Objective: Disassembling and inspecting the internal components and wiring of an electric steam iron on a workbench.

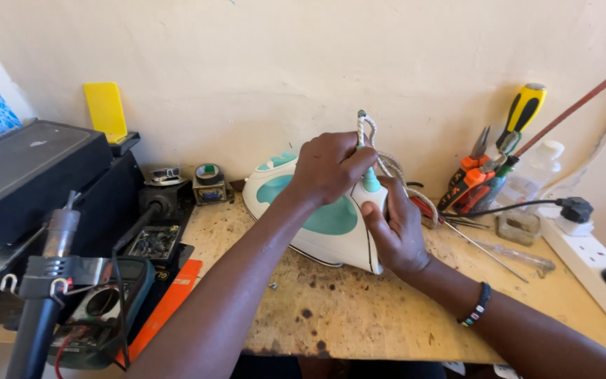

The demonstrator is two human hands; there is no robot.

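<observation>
On bench, both hands' fingers around iron [317, 217] cord [376, 158]; pliers [468, 184], power strip [583, 253] alongside.

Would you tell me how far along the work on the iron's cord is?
The iron lies on the workbench. The left hand grips the braided cord above its teal sleeve; the right hand steadies the iron's rear. The pliers stand unused.

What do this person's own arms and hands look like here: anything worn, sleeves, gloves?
Both forearms are bare, with no sleeves in view and no gloves. The right hand has a dark beaded bracelet with some coloured beads at the wrist. The left hand wears nothing visible.
</observation>
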